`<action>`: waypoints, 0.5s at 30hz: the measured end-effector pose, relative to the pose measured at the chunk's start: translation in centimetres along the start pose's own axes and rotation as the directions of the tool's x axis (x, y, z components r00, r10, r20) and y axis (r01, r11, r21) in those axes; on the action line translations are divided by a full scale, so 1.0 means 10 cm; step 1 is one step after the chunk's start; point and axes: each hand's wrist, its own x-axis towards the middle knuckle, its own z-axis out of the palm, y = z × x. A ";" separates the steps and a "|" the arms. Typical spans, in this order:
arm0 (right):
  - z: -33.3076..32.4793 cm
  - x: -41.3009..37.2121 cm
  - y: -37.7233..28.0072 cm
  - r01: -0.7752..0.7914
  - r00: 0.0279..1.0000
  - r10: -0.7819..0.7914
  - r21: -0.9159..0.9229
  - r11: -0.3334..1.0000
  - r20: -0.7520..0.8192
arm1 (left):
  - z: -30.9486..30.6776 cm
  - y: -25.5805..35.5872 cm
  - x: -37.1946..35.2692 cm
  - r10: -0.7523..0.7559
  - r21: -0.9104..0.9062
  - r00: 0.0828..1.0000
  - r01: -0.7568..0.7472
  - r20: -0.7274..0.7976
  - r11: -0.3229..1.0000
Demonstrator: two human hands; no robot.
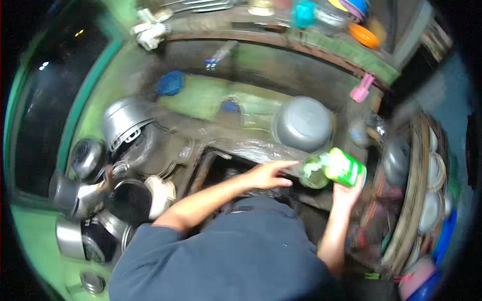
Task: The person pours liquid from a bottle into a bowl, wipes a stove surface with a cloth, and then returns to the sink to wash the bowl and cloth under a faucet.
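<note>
our right hand [347, 193] has its fingers closed around a tilted green bottle [343, 169]; our left hand [268, 174] is just beside it, fingers loosely open.

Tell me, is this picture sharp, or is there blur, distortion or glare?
Head view: strong fisheye bending with black corners; motion blur softens everything, also the bottle in the right hand and the left hand beside it; light is dim and greenish; small glare on the pots at left.
</note>
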 end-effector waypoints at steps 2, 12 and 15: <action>0.20 -0.10 0.35 -0.110 0.992 0.115 -0.080 0.991 0.055 | 0.11 0.17 0.18 0.264 0.106 0.958 -0.253 -0.110 0.962; 0.49 -0.51 0.87 -0.310 0.684 0.724 -0.863 0.399 0.089 | -0.42 0.14 -0.28 0.554 0.453 0.522 -0.320 -0.649 0.832; 0.12 -0.36 0.68 0.561 0.802 0.326 -0.819 -0.121 0.501 | -0.81 0.04 -0.87 0.518 0.517 0.361 -0.107 -0.776 0.849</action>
